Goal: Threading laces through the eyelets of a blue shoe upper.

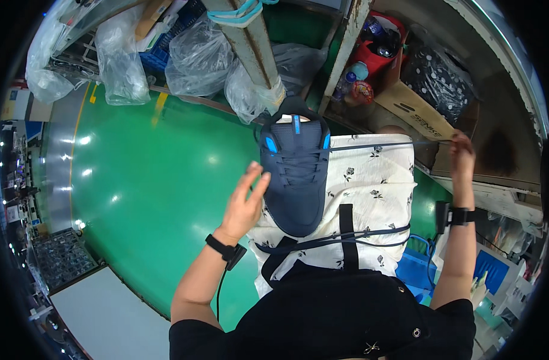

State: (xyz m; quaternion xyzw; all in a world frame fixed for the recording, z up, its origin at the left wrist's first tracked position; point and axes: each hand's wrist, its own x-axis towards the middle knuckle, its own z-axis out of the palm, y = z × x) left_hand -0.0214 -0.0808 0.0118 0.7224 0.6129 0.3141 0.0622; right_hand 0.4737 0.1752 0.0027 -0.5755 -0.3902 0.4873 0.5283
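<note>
We see a dark navy shoe (296, 198) in the middle of the view, its rounded toe pointing down toward the person and its collar pointing away. It lies top side up, partly over a white cloth (370, 174) printed with black roses, its left edge showing against the green floor (166, 150). The upper looks smooth and matte over the toe, and we find a bright blue patch on either side near the collar and a blue stripe running down the tongue (296, 127). Inside the opening we catch something whitish. Dark laces criss-cross the throat in several rows, lying rather loosely, and from the upper rows one lace (376, 146) runs out to the right in a nearly straight line.

At its far end we see the right hand (462, 157), slightly blurred, with its fingers closed on the lace, near a cardboard box (413, 109). The left hand (241, 207) is just beside the shoe's left side, fingers extended and apart, grasping nothing; we cannot tell whether the fingertips touch the upper. Nearer the person, we notice more dark cord (334, 241) lying across the cloth and over a black strap (349, 255)
</note>
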